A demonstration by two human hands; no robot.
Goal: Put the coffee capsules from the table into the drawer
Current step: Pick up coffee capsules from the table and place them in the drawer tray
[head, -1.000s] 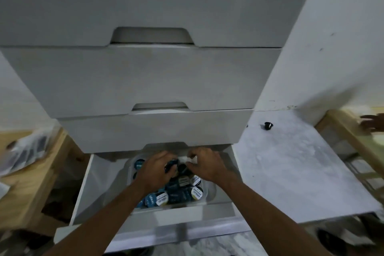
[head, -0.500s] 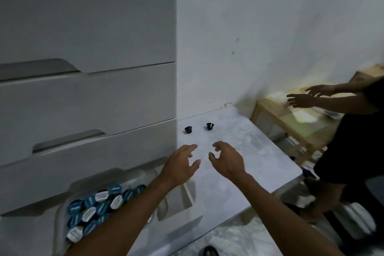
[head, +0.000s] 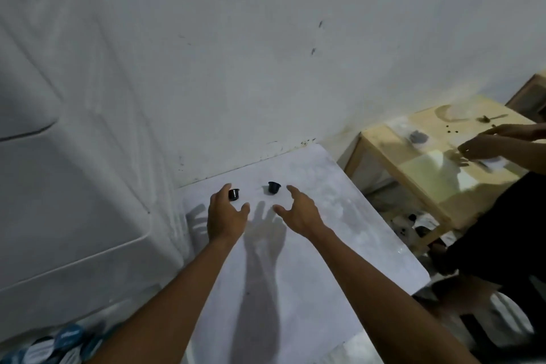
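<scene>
Two small black coffee capsules stand on the white marbled table [head: 325, 245] near the wall. The left capsule [head: 234, 194] sits just between the fingertips and thumb of my left hand [head: 226, 216], which is open and holds nothing. The right capsule [head: 274, 187] stands a little left of the fingers of my right hand [head: 298, 213], also open and empty. At the bottom left corner, part of the open drawer shows several blue and white capsule lids [head: 59, 343].
White drawer fronts [head: 74, 186] rise at the left, a white wall behind the table. To the right stands a light wooden table [head: 437, 162] where another person [head: 502, 245] in dark clothes works with both hands. Clutter lies on the floor between the tables.
My view swung from the drawer to the table. Both hands left the capsules in the drawer and reached forward over the table, now close to the two black capsules.
</scene>
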